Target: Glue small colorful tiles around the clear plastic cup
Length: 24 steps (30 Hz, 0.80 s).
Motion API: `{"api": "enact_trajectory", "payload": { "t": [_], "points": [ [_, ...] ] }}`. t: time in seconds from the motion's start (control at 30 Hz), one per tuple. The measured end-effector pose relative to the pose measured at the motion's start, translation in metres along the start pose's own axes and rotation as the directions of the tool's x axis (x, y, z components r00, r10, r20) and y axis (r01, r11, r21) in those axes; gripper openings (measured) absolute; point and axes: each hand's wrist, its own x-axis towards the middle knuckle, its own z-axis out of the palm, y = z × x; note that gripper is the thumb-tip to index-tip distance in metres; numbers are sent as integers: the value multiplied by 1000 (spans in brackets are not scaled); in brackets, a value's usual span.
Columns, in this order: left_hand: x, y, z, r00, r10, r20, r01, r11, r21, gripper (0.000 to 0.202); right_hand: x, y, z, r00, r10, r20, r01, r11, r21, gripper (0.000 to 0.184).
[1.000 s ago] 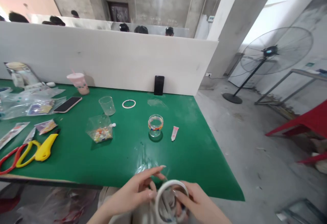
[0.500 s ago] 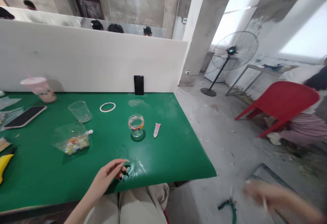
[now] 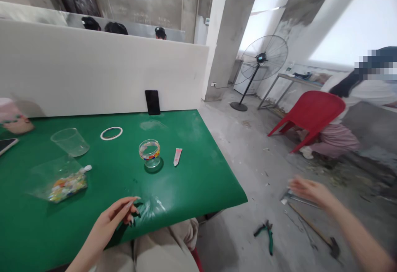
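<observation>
My left hand (image 3: 119,214) rests on the green tabletop near its front edge, thumb and index finger pressed together, other fingers curled. Whatever it may hold is too small to make out. Out over the floor at the right, my right hand (image 3: 308,189) is blurred, so its fingers do not show clearly. A clear glass bowl (image 3: 150,156) with a band of coloured beads stands upright beyond my left hand. Beside it lies a small pink and white tube (image 3: 178,157). To the left lie a plastic bag of colourful beads (image 3: 68,186) and a tilted clear plastic cup (image 3: 70,143).
A white ring (image 3: 111,133) and an upright phone (image 3: 152,102) are farther back, before a white partition (image 3: 102,69). Green-handled pliers (image 3: 267,235) and a hammer (image 3: 316,228) lie on the floor. A person crouches beyond a red chair (image 3: 310,110); a fan (image 3: 262,58) stands behind.
The view has turned to the right, so the table things appear farther left. My right hand has moved farther out and forward over the floor. My left hand keeps its pose.
</observation>
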Motion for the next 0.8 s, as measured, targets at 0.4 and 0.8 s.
{"api": "enact_trajectory", "payload": {
  "t": [0.4,0.8],
  "points": [
    [-2,-5,-3,998,56,-33,-54,997,63,46,-62,-56,145,777,-456,433,496,868,25,49],
    [-5,0,-2,997,78,-22,-77,997,11,44,-172,-170,168,159,-552,819,333,811,482,32]
  ]
}}
